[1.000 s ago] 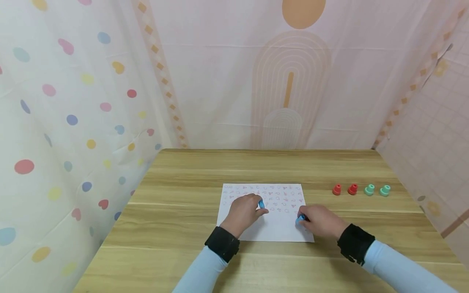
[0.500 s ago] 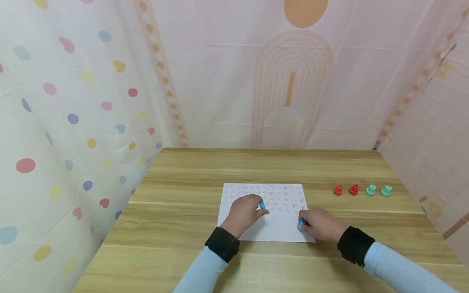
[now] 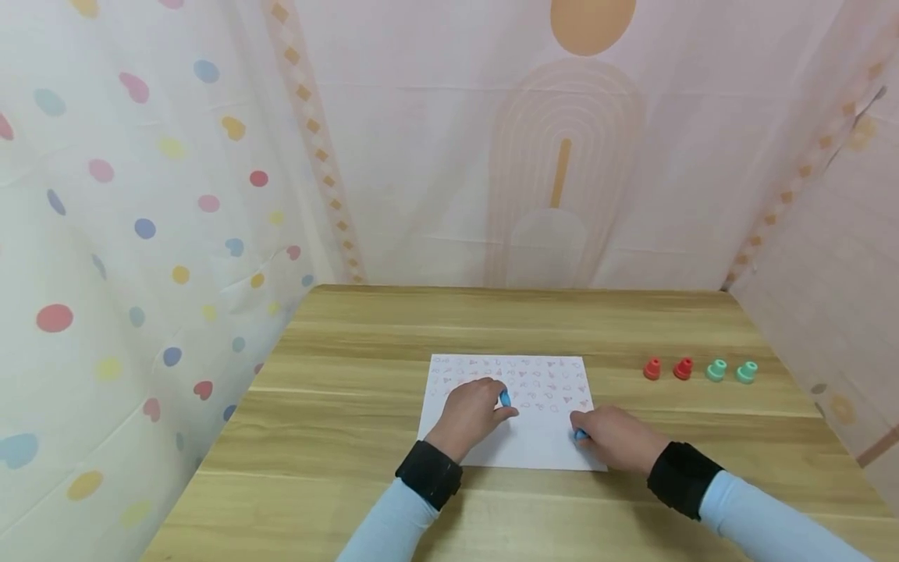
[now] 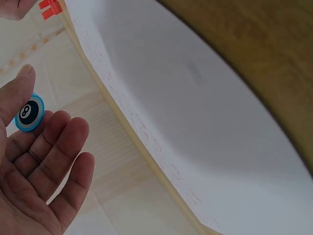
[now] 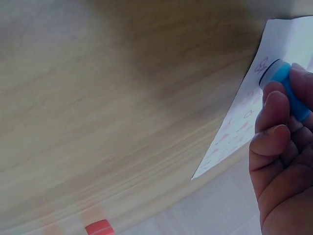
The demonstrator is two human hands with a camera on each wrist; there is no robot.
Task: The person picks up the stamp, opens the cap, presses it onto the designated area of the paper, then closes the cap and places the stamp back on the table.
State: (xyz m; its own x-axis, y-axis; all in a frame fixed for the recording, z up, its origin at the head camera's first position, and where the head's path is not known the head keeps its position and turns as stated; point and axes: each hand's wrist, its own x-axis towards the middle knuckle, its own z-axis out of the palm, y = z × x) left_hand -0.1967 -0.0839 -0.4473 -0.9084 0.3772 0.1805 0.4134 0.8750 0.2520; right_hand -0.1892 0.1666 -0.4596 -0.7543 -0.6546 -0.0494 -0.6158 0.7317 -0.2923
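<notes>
In the head view my left hand [image 3: 467, 417] is over the left part of a white sheet of paper [image 3: 520, 445]. Between thumb and fingers it pinches a small blue-rimmed round piece [image 4: 29, 113] with a black-and-white 8 on its face, clear of the paper. My right hand [image 3: 618, 437] is at the sheet's right edge, gripping a blue stamp [image 5: 288, 88] by its narrow body. The stamp's wide end faces the paper, close to a red mark [image 5: 261, 65]; whether it touches, I cannot tell. Rows of small red printed marks cover the sheet's upper part.
Two red stamps [image 3: 652, 368] and two green stamps [image 3: 716, 370] stand in a row on the wooden table [image 3: 316, 406], right of the paper. Patterned curtains [image 3: 421, 156] hang behind and along both sides.
My right hand has turned the blue stamp downward, so the fingers hide more of it. My left hand keeps its hold on the round piece. The head view has shifted slightly.
</notes>
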